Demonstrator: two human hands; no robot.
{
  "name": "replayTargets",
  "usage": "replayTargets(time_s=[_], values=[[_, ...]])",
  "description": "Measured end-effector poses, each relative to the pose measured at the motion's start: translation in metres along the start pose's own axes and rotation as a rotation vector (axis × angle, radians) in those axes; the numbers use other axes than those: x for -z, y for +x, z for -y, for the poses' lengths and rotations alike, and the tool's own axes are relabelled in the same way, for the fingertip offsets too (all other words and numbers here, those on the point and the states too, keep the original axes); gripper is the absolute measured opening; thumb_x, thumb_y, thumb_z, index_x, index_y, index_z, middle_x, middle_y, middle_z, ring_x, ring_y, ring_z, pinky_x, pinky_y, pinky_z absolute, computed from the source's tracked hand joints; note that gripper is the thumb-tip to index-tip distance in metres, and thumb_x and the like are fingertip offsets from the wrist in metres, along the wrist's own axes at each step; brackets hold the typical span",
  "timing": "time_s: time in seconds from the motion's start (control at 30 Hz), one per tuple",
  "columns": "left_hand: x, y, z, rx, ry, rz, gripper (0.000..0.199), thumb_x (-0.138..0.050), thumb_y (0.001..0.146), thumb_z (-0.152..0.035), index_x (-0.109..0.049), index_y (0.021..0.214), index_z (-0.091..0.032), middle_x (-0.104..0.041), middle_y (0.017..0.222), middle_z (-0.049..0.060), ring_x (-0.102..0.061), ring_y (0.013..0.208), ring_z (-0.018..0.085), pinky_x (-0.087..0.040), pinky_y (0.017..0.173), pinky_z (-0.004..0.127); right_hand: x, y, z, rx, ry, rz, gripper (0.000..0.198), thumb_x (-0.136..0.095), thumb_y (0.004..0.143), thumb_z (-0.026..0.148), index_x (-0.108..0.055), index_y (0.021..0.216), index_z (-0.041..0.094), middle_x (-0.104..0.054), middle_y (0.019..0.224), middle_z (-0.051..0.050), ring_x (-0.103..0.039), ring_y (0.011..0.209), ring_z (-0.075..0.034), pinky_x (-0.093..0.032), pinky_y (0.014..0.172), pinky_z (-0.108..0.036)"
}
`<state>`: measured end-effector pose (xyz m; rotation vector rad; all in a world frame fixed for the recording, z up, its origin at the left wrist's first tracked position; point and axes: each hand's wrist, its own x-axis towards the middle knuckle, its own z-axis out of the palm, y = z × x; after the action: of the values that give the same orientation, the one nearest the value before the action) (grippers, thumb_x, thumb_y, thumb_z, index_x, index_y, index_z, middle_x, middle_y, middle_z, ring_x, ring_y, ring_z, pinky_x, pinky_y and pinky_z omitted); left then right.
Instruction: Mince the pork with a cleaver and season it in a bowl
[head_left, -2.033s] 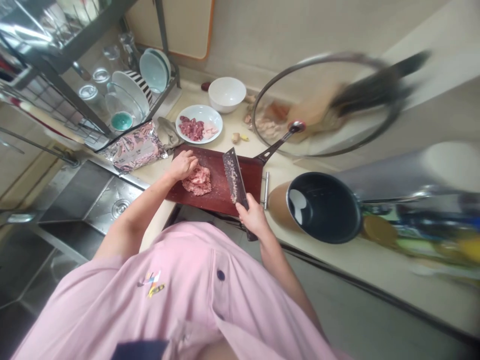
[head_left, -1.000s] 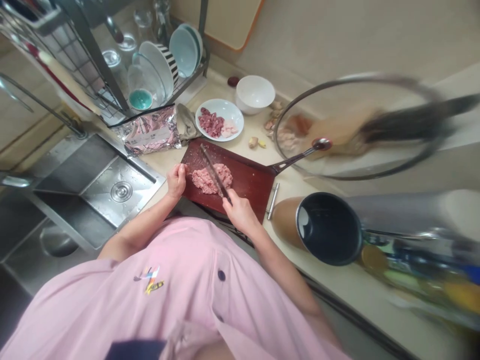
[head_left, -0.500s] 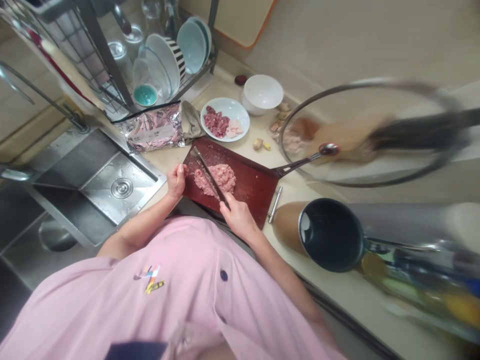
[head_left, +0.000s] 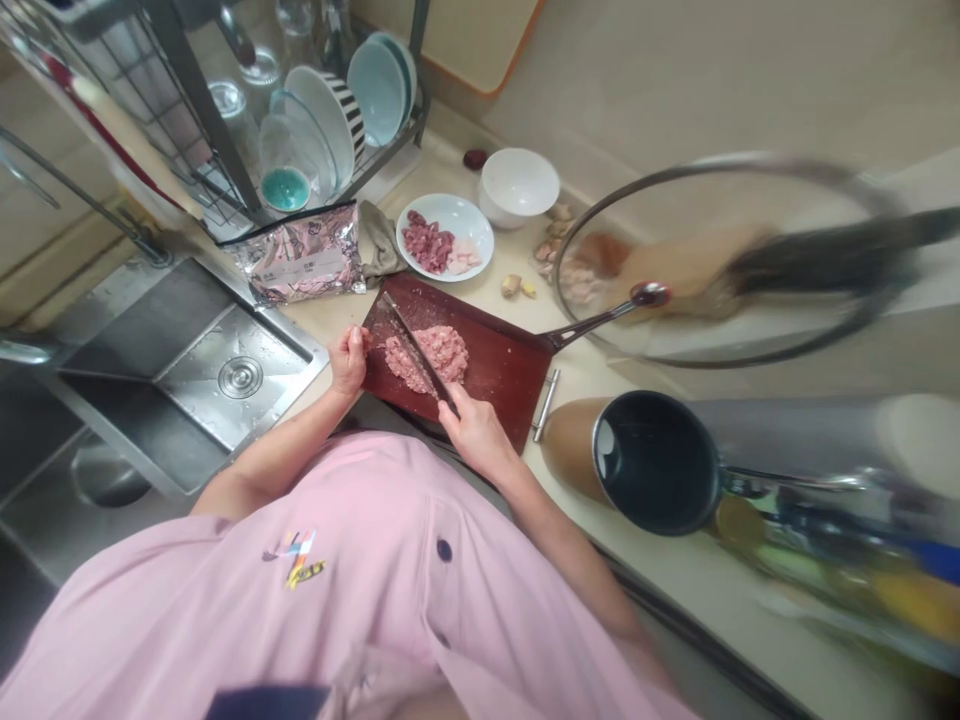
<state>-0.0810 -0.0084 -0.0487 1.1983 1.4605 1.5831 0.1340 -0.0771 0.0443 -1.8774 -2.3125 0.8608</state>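
Note:
My right hand [head_left: 474, 425] is closed round the handle of a kitchen knife [head_left: 409, 340]. The blade slants up and to the left across a mound of minced meat [head_left: 444, 352] on a dark red cutting board [head_left: 491, 395]. At the board's left edge my left hand [head_left: 349, 360] has its fingers curled, gripping the board there. Beyond the board, a white plate [head_left: 480, 225] holds chunks of dark red meat [head_left: 426, 246] and pale pieces of fat [head_left: 463, 258]. Pieces of ginger [head_left: 511, 286] lie on the counter nearby.
To the left is a steel sink [head_left: 225, 400], with a dish rack [head_left: 382, 160] behind it. A patterned zip bag [head_left: 307, 255] leans near the plate. A white bowl [head_left: 519, 185], a spoon [head_left: 600, 322], a glass lid [head_left: 679, 362] and a dark pot [head_left: 652, 465] stand rightward.
The whole view has shifted slightly, things appearing a little further left. Both hands keep their grips, and the knife stays across the minced meat.

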Motion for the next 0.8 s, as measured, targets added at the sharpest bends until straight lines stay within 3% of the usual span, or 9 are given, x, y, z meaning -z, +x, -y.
replayTargets(time_s=[0.4, 0.53, 0.67, 0.8], values=[[0.000, 0.001, 0.000, -0.015, 0.019, 0.035, 0.045, -0.040, 0.094, -0.050, -0.055, 0.066, -0.018, -0.049, 0.057, -0.001, -0.043, 0.051, 0.010, -0.035, 0.052, 0.024, 0.006, 0.001, -0.021, -0.077, 0.041, -0.038, 0.030, -0.040, 0.091, 0.032, -0.058, 0.111, 0.020, -0.069, 0.076, -0.008, -0.064, 0.068, -0.023, -0.038, 0.061, -0.027], [0.000, 0.002, 0.000, -0.015, 0.037, 0.029, 0.047, -0.038, 0.094, -0.051, -0.054, 0.066, -0.018, -0.049, 0.057, -0.001, -0.043, 0.051, 0.010, -0.035, 0.052, 0.024, 0.009, 0.002, -0.032, -0.150, 0.115, -0.147, 0.032, -0.037, 0.092, 0.037, -0.056, 0.110, 0.019, -0.067, 0.074, -0.008, -0.062, 0.066, -0.023, -0.038, 0.062, -0.028], [0.000, 0.002, -0.001, -0.013, 0.059, 0.040, 0.047, -0.038, 0.094, -0.052, -0.053, 0.065, -0.018, -0.049, 0.057, -0.001, -0.043, 0.052, 0.010, -0.036, 0.052, 0.024, 0.012, 0.003, -0.036, -0.151, 0.097, -0.058, 0.026, -0.040, 0.090, 0.035, -0.058, 0.102, 0.021, -0.065, 0.071, -0.007, -0.061, 0.065, -0.024, -0.037, 0.061, -0.028], [0.000, 0.002, -0.001, -0.014, 0.036, 0.030, 0.047, -0.038, 0.093, -0.052, -0.054, 0.066, -0.018, -0.049, 0.057, -0.001, -0.043, 0.050, 0.009, -0.035, 0.051, 0.024, 0.012, 0.001, -0.032, -0.158, 0.121, -0.143, 0.031, -0.037, 0.092, 0.038, -0.057, 0.109, 0.019, -0.066, 0.074, -0.008, -0.062, 0.066, -0.024, -0.037, 0.062, -0.028]])
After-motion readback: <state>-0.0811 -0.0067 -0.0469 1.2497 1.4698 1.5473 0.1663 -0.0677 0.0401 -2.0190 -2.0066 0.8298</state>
